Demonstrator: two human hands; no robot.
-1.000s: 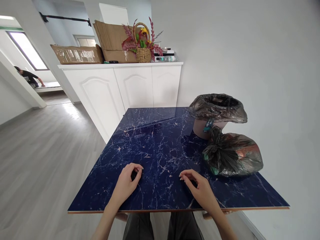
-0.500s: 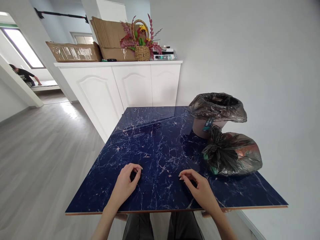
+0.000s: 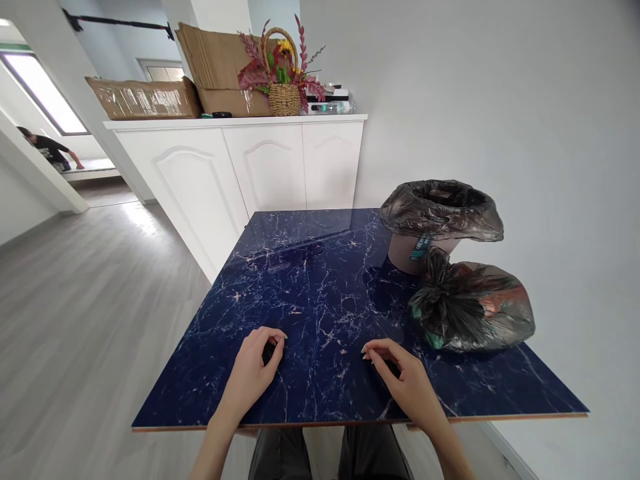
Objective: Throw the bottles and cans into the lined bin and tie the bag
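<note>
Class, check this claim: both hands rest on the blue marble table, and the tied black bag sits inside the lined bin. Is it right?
One detail is wrong. The head view shows the tied black bag lying on the blue marble table beside the lined bin, not inside it. The left hand and right hand do rest on the table.

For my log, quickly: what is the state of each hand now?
Left hand: loosely curled, empty, resting on the table.
Right hand: loosely curled, empty, also on the table.
</note>
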